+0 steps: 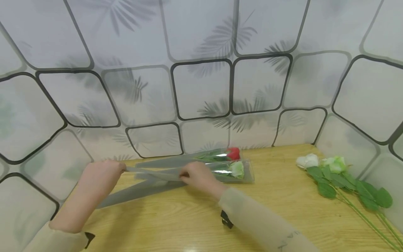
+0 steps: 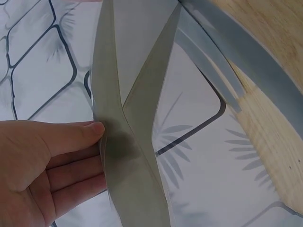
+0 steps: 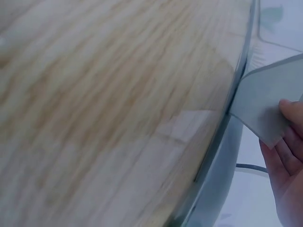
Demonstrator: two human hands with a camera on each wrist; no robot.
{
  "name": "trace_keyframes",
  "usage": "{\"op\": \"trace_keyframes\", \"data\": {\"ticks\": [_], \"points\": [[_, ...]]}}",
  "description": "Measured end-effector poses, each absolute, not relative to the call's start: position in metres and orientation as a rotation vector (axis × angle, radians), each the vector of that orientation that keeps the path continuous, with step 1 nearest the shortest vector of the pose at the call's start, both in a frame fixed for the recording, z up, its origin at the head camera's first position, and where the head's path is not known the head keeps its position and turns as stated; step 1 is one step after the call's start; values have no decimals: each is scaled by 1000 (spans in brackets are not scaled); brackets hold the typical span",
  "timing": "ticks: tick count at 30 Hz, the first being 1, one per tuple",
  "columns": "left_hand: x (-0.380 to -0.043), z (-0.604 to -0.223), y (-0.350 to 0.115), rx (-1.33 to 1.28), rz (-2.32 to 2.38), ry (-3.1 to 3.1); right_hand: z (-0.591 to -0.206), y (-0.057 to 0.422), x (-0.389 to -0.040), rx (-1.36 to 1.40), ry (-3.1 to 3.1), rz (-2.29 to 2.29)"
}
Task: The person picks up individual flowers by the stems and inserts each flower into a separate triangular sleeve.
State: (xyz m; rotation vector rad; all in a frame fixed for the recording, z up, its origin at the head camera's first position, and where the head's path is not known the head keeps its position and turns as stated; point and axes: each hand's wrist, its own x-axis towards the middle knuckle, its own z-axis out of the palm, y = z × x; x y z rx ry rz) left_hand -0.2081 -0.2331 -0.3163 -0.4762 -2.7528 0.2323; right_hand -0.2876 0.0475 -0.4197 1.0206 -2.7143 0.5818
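From where I stand, the left hand point(image 1: 100, 176), left of centre low in the head view, pinches a grey wrapping sheet point(image 2: 135, 156) by its edge, thumb over fingers. The right hand point(image 1: 199, 178), at lower centre, pinches grey sheeting too, so the strip stretches between the two. Just behind, clear sleeves hold a red rose point(image 1: 233, 153) and a pale green-white rose point(image 1: 237, 170). Two loose pale roses point(image 1: 308, 161) lie at the lower right on the wooden table point(image 1: 270, 206).
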Motion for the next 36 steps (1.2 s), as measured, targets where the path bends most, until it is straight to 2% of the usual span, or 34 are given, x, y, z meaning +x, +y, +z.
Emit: {"op": "trace_keyframes", "data": {"ticks": [19,28,36], "points": [[-209,-305,-231,-494,181,-2712,-383,80,-290,882,-2548,744],[-212,-315,-220,-646,156,-2485,-365,114,-285,983,-2432,547],[-214,-335,-207,-735,125,-2322,-362,146,-269,1205,-2006,237]]}}
